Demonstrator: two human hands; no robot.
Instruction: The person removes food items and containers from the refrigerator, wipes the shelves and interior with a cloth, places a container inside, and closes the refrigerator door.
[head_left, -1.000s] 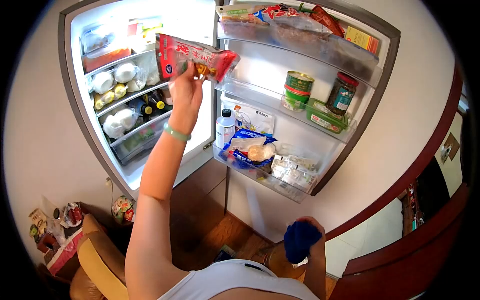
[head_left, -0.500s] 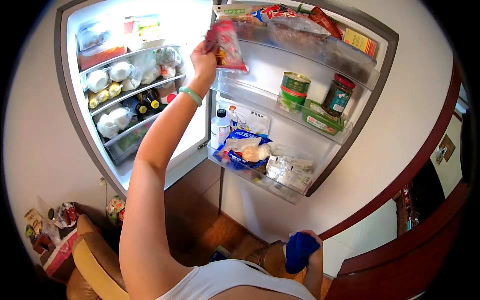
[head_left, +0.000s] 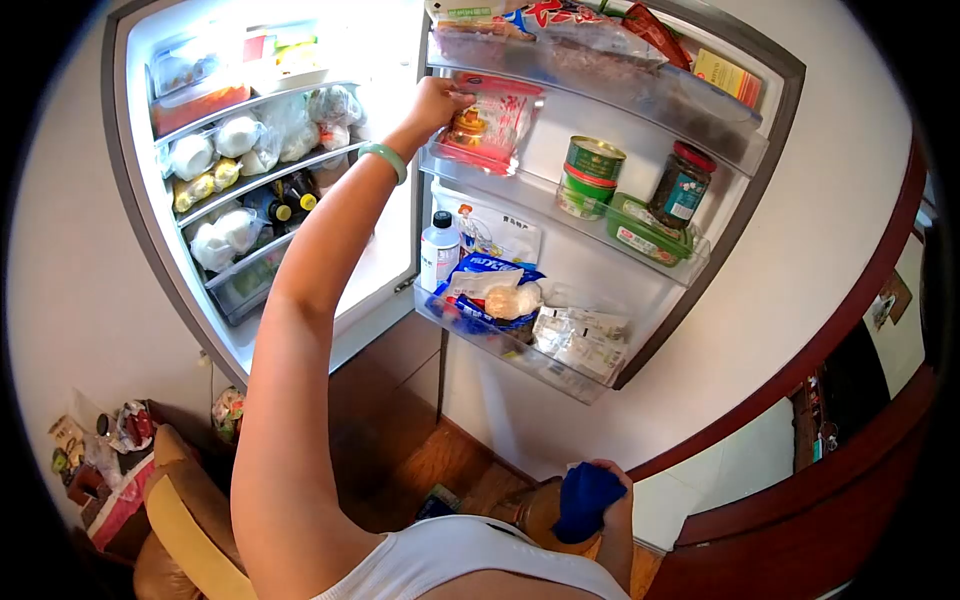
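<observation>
With my left hand (head_left: 434,106), fingers closed, I grip the upper left edge of a red and white food packet (head_left: 490,125). The packet stands upright at the left end of the middle door shelf (head_left: 535,188), its base at the clear front lip. Farther right on that shelf are two stacked cans (head_left: 588,178), a green plastic container (head_left: 648,232) and a dark jar with a red lid (head_left: 683,187). Low at my right side, my right hand (head_left: 617,508) is wrapped around a bunched blue cloth (head_left: 586,503).
The fridge door (head_left: 783,100) stands open. Bagged food (head_left: 238,138) and bottles (head_left: 298,192) fill the lit shelves at left. The lower door shelf (head_left: 520,362) holds a white bottle (head_left: 440,252) and packets. A brown leather seat (head_left: 195,520) is at lower left.
My left hand has moved slightly right and brought the packet down from in front of the upper shelf to the middle door shelf. The blue cloth has shifted slightly left with my right hand.
</observation>
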